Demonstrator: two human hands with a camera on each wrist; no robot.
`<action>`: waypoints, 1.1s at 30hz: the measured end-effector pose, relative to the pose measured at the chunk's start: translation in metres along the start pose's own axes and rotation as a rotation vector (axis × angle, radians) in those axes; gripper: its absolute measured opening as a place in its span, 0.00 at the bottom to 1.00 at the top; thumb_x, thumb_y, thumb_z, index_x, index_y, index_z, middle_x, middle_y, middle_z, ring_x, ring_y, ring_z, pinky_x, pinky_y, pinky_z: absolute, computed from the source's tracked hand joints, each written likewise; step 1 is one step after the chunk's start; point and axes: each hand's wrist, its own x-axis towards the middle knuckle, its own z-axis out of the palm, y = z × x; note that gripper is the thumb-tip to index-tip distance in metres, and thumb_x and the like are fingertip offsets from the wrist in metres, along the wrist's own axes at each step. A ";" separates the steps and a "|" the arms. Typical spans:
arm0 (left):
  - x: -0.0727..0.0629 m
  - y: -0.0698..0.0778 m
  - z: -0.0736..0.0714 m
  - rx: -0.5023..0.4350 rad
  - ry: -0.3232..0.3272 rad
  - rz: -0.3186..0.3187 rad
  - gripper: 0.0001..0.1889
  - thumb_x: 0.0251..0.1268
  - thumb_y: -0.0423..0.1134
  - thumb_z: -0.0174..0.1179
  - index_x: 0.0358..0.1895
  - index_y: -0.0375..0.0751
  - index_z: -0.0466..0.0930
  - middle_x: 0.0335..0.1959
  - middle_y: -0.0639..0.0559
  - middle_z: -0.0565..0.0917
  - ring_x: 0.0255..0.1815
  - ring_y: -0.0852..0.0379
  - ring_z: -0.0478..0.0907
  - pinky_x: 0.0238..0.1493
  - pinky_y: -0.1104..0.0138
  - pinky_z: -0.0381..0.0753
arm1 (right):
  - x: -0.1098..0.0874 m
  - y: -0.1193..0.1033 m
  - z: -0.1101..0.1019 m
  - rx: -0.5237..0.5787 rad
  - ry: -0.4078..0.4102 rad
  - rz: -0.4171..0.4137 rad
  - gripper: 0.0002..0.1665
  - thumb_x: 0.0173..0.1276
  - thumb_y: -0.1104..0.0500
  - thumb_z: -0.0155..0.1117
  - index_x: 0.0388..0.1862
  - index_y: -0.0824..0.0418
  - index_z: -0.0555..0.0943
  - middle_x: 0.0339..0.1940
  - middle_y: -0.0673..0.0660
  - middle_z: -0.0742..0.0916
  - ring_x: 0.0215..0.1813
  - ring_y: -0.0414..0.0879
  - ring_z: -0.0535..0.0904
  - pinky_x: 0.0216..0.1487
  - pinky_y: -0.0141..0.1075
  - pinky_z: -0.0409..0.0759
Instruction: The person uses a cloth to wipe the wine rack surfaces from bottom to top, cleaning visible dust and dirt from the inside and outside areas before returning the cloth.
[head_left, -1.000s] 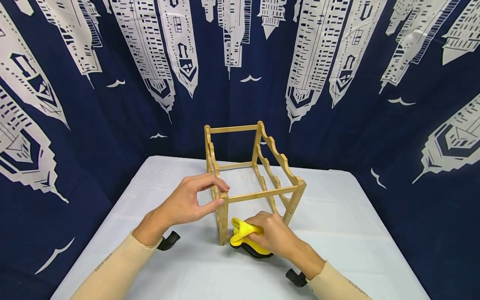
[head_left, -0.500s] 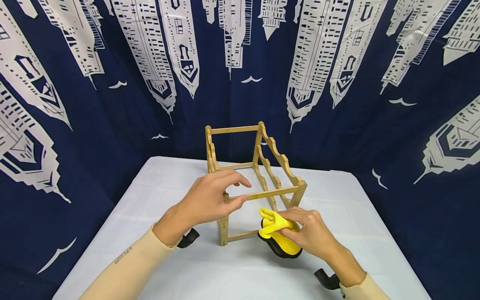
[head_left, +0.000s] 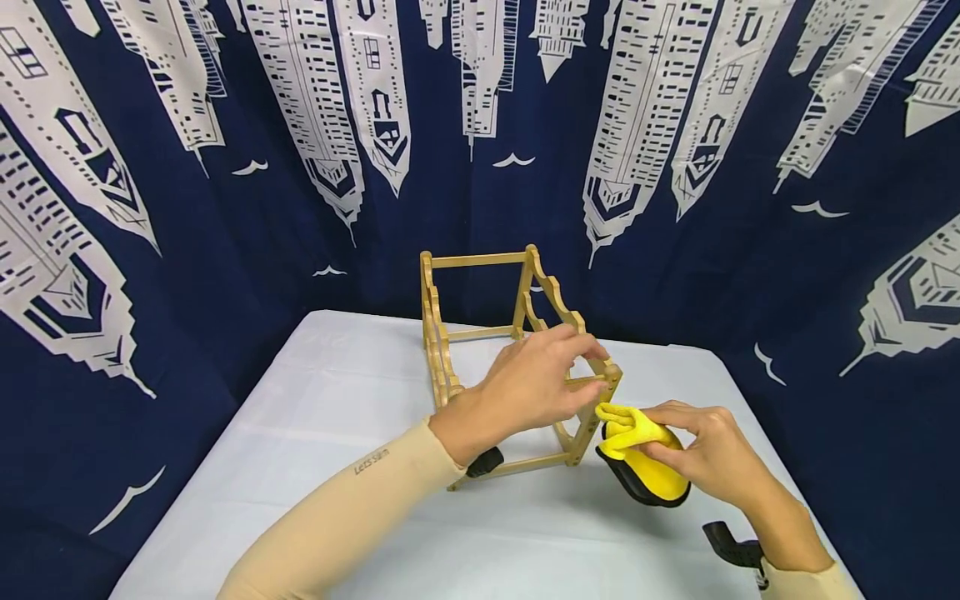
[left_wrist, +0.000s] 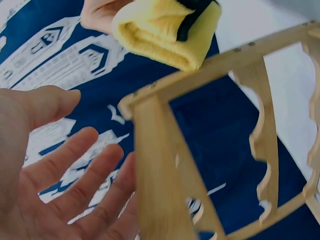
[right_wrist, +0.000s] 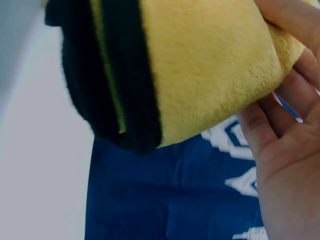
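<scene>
A wooden rack (head_left: 480,260) with scalloped rails stands upright on the table. My left hand (head_left: 528,379) reaches across its near top bar, beside the near right post (head_left: 592,417). In the left wrist view the fingers (left_wrist: 90,185) are spread and the thumb is apart from them; nothing is held. Whether the fingertips touch the post, I cannot tell. To the right of the rack, my right hand (head_left: 708,446) pinches a folded yellow cloth (head_left: 652,475) with black edging. The cloth hangs in a bundle just above the table, as the right wrist view shows its plush cloth face (right_wrist: 210,65).
The table (head_left: 360,533) has a white cover. Behind it and at both sides hangs a dark blue curtain (head_left: 480,208) with white building prints. Black wrist devices (head_left: 731,546) are strapped at both sleeves.
Both hands have moved right. My left hand has gone from the rack's near left post to its near right one. The right hand has carried the yellow cloth out from the rack's front.
</scene>
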 end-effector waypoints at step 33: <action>0.001 -0.048 0.006 -0.161 -0.135 0.426 0.10 0.77 0.37 0.81 0.55 0.39 0.97 0.43 0.48 0.90 0.41 0.59 0.88 0.49 0.84 0.85 | -0.013 0.028 0.013 -0.085 0.130 0.236 0.25 0.49 0.67 0.99 0.48 0.62 0.99 0.42 0.58 1.00 0.48 0.24 0.90 0.50 0.09 0.81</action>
